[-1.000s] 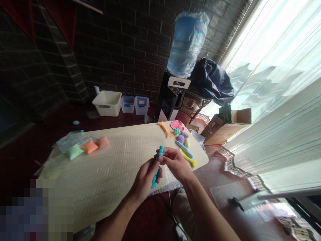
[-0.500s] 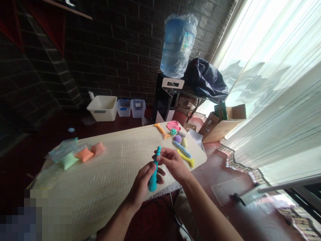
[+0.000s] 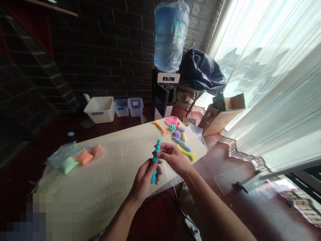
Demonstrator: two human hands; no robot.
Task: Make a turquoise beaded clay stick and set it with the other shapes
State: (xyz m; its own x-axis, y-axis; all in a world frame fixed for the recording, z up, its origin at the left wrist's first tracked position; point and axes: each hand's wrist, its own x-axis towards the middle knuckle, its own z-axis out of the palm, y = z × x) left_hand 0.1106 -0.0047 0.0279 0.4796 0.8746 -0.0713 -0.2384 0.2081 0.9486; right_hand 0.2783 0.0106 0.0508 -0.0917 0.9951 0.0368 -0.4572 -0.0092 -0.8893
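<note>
Over the table (image 3: 120, 160), by its near edge, one turquoise beaded stick (image 3: 155, 158), held tilted. Left hand (image 3: 142, 177): curled closed round its lower part. Right hand (image 3: 174, 157): pinched its upper part between thumb and fingers. Risk, as judged: too firm a pinch could have bent the beads. Room: lay open leftward to the orange packet (image 3: 84, 157); rightward, a yellow piece (image 3: 188, 154) sat close.

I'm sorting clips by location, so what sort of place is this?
Probably an indoor room, perhaps in a home or small workplace: a water dispenser stands before a dark brick-patterned wall, and a long pale curtain hangs at the picture's right.
</note>
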